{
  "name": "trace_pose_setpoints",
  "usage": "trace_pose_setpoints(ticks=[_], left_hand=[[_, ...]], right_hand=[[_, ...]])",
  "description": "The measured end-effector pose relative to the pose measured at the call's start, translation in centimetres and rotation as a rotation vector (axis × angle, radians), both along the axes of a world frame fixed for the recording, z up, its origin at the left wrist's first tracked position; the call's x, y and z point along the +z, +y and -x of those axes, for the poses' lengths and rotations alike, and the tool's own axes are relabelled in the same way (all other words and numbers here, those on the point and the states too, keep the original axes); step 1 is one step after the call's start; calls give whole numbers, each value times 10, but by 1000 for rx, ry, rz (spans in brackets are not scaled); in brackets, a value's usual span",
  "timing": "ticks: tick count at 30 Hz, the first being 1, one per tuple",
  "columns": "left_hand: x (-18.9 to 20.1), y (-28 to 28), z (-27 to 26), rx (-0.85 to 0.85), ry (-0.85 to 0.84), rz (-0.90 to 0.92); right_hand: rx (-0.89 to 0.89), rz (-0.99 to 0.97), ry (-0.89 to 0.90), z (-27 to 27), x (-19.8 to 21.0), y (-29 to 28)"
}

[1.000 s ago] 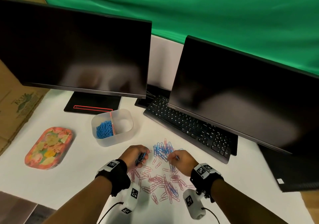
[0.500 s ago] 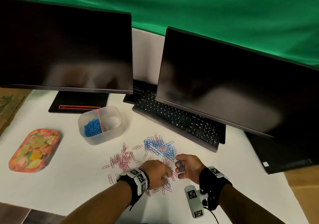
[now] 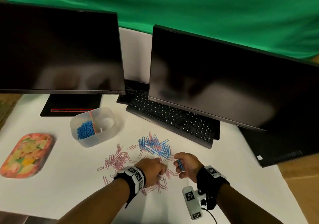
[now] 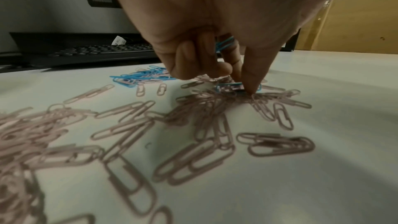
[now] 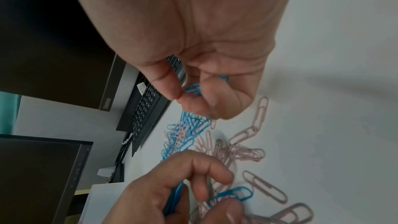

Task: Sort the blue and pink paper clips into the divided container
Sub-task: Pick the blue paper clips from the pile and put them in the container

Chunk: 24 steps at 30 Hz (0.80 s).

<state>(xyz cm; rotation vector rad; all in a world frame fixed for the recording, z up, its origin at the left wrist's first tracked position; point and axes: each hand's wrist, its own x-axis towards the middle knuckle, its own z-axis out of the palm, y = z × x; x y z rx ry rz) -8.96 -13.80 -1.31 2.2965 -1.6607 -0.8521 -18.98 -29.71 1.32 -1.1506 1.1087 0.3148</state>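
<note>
The left hand (image 3: 151, 171) was down over the pink paper clips (image 3: 119, 159) scattered on the white table (image 3: 69, 189), its thumb and forefinger closing on a single blue clip (image 4: 237, 86) that lay on top of them, while its other fingers curled round a few blue clips already gathered (image 5: 173, 200). The right hand (image 3: 187, 165) was raised just beside it, palm turned inward, fingers and thumb pinched on a small bundle of blue paper clips (image 3: 180, 165). Just beyond both hands lay a mixed heap of blue and pink clips (image 3: 155, 146), near the front edge of a black keyboard (image 3: 172, 118). The translucent divided container (image 3: 101, 137) stood farther off to the left, in front of the left monitor's stand (image 3: 70, 105); its left compartment held a pile of blue clips (image 3: 85, 130), and the right compartment showed no clips that could be made out. A floral tray (image 3: 25, 154) sat at the table's left edge, well apart from the clips. Two dark monitors (image 3: 58, 51) rose behind.
</note>
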Motion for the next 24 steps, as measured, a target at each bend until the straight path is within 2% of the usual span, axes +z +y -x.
trace_pose_setpoints(ticks=[4,7,11,16,20,24], left_hand=[[-3,-2,3,27,-14,8],[-2,-2,0,132,75,55],[8,-1,-11,527,481,139],[32,7,-30,795,751,246],[39,17,-43,962,892,301],[38,28,-52,1032,920,322]], right_hand=[[9,7,-15,-1,1,1],[17,8,-34,-2,2,1],[8,-4,-68,-6,3,0],[44,-9,-125,-23,11,8],[153,47,-180,-41,19,20],[484,248,-235,-52,23,34]])
